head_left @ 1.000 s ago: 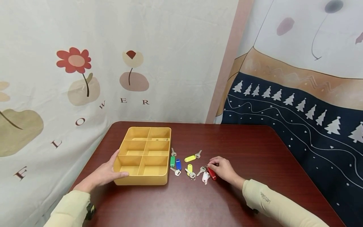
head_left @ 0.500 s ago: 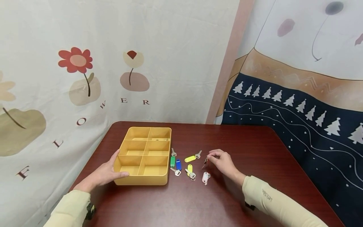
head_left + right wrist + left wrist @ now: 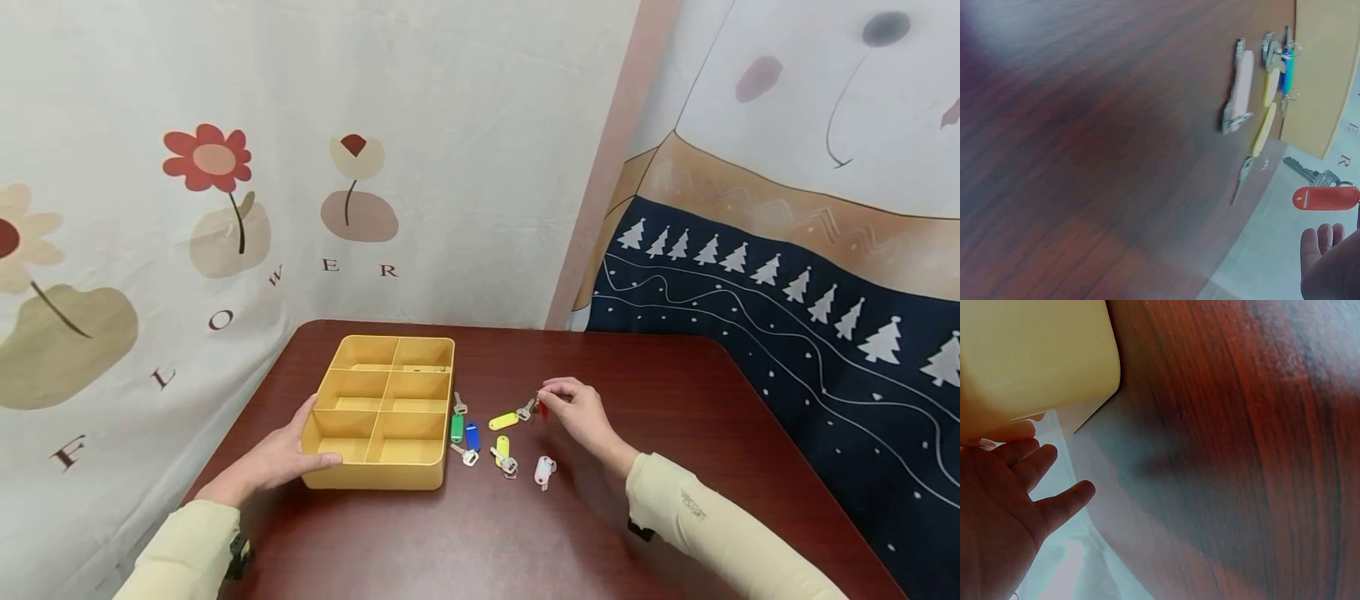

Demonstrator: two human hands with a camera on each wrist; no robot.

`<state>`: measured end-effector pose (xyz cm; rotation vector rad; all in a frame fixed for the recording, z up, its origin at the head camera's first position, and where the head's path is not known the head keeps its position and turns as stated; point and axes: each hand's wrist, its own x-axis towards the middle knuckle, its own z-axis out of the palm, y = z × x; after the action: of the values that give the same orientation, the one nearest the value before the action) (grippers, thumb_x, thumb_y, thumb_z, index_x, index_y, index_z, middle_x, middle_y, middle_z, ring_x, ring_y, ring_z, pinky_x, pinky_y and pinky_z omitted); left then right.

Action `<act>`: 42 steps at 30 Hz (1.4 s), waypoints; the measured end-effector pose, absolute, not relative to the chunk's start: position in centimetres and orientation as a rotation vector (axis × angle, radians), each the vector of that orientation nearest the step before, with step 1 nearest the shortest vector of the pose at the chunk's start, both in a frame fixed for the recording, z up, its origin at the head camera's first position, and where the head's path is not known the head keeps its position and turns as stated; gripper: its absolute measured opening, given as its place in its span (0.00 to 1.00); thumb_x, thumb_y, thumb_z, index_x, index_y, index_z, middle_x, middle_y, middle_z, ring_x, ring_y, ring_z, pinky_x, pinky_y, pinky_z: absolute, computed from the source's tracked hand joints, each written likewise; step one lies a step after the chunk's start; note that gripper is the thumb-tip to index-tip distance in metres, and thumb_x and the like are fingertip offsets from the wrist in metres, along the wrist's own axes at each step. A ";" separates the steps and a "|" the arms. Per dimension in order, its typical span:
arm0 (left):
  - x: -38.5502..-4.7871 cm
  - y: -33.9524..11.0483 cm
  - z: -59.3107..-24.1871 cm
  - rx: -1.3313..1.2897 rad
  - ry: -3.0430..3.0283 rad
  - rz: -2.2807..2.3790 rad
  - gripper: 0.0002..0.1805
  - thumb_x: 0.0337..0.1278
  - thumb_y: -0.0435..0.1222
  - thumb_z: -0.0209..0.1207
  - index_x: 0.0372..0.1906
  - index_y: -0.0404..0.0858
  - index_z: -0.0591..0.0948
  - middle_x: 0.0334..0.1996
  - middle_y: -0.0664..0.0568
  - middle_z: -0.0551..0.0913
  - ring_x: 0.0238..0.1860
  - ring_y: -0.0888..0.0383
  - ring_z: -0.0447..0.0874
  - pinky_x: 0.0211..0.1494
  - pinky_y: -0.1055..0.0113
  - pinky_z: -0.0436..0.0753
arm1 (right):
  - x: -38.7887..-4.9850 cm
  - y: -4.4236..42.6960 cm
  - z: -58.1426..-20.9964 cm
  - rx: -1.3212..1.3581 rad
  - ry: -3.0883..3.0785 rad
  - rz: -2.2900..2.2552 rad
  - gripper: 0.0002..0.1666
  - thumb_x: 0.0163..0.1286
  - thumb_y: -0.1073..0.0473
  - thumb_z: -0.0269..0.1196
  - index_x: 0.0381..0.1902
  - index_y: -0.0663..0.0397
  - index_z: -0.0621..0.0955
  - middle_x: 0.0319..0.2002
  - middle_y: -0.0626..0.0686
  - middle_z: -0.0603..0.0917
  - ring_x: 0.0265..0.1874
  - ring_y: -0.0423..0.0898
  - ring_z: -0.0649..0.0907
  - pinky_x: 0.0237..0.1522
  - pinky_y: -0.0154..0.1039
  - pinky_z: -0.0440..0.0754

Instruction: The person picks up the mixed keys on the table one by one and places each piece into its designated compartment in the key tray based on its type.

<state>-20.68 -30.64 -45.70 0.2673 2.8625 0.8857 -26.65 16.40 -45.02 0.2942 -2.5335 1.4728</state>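
My left hand [image 3: 273,454] holds the front left corner of a yellow six-compartment box [image 3: 375,477], thumb at the front rim and fingers along the left side. In the left wrist view the little finger sticks out, apart from the box wall [image 3: 1041,356]. My right hand [image 3: 585,412] pinches the ring of a key with a red tag [image 3: 1325,199], which hangs above the table. Left of it lie a key with a yellow tag [image 3: 504,420], a second yellow-tagged key [image 3: 502,450], a white-tagged key [image 3: 543,471], a green-tagged key [image 3: 457,427] and a blue-tagged key [image 3: 472,436].
The green- and blue-tagged keys lie close against the box's right side. Something small lies in the box's back right compartment [image 3: 423,357]. A dark red wooden table [image 3: 637,375] carries everything, with printed curtains [image 3: 480,167] behind it.
My right hand has lifted the red-tagged key from beside the white-tagged one and moved it back and slightly left. The left hand and box have stayed in place.
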 end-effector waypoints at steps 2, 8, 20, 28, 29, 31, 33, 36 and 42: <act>-20.7 -30.6 -45.8 0.268 2.864 0.883 0.68 0.47 0.58 0.71 0.77 0.29 0.41 0.59 0.19 0.70 0.59 0.29 0.72 0.59 0.37 0.70 | -26.8 15.9 -44.8 0.288 -2.530 1.493 0.07 0.66 0.60 0.68 0.36 0.60 0.89 0.47 0.55 0.86 0.48 0.50 0.83 0.44 0.37 0.82; -20.8 -30.7 -45.9 0.267 2.863 0.871 0.67 0.48 0.58 0.70 0.77 0.29 0.41 0.60 0.19 0.69 0.59 0.29 0.72 0.59 0.37 0.70 | -27.4 13.9 -44.1 0.272 -2.499 1.567 0.07 0.67 0.57 0.68 0.34 0.55 0.89 0.47 0.51 0.85 0.49 0.48 0.82 0.43 0.36 0.81; -20.6 -30.8 -45.7 0.266 2.862 0.867 0.67 0.48 0.58 0.70 0.77 0.28 0.41 0.60 0.19 0.69 0.59 0.28 0.72 0.59 0.36 0.70 | -28.5 8.4 -43.2 0.315 -2.409 1.660 0.07 0.67 0.57 0.68 0.34 0.55 0.89 0.45 0.50 0.86 0.49 0.47 0.82 0.49 0.41 0.81; -20.6 -31.0 -45.6 0.269 2.867 0.864 0.67 0.49 0.57 0.70 0.77 0.28 0.40 0.59 0.19 0.70 0.59 0.28 0.72 0.59 0.36 0.70 | -29.2 4.8 -41.8 0.378 -2.363 1.664 0.08 0.67 0.57 0.68 0.32 0.56 0.89 0.44 0.50 0.86 0.48 0.45 0.83 0.49 0.40 0.80; -20.6 -31.0 -45.6 0.269 2.868 0.864 0.67 0.48 0.57 0.70 0.77 0.28 0.40 0.59 0.19 0.70 0.59 0.28 0.72 0.59 0.36 0.70 | -29.3 4.4 -41.6 0.378 -2.356 1.670 0.08 0.67 0.57 0.68 0.32 0.56 0.89 0.44 0.50 0.86 0.48 0.45 0.83 0.49 0.40 0.80; -20.6 -31.0 -45.6 0.268 2.869 0.867 0.67 0.48 0.57 0.70 0.77 0.28 0.40 0.59 0.19 0.70 0.59 0.28 0.72 0.59 0.36 0.70 | -29.5 3.7 -41.1 0.363 -2.352 1.687 0.08 0.67 0.57 0.68 0.34 0.56 0.89 0.44 0.50 0.86 0.48 0.44 0.82 0.49 0.39 0.80; -20.6 -31.0 -45.7 0.266 2.869 0.868 0.67 0.48 0.57 0.70 0.77 0.29 0.40 0.59 0.19 0.70 0.59 0.28 0.72 0.59 0.36 0.70 | -29.5 2.9 -40.8 0.351 -2.344 1.705 0.09 0.67 0.56 0.68 0.35 0.56 0.89 0.44 0.49 0.86 0.47 0.44 0.82 0.49 0.39 0.80; -20.7 -31.0 -45.7 0.265 2.871 0.867 0.67 0.48 0.58 0.70 0.77 0.28 0.41 0.60 0.19 0.69 0.59 0.28 0.72 0.59 0.36 0.70 | -29.7 2.0 -40.5 0.347 -2.336 1.729 0.08 0.67 0.56 0.68 0.35 0.55 0.89 0.42 0.48 0.85 0.46 0.43 0.82 0.48 0.38 0.80; -20.9 -30.8 -45.7 0.279 2.866 0.868 0.67 0.49 0.58 0.70 0.77 0.28 0.41 0.58 0.19 0.71 0.59 0.28 0.72 0.59 0.36 0.70 | -29.9 0.6 -40.6 0.364 -2.308 1.825 0.09 0.68 0.56 0.67 0.31 0.53 0.89 0.35 0.44 0.84 0.41 0.39 0.80 0.42 0.36 0.78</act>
<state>-20.85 -30.76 -45.70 0.2792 2.8656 0.8678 -29.89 0.59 -40.57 0.3642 -2.3079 1.8246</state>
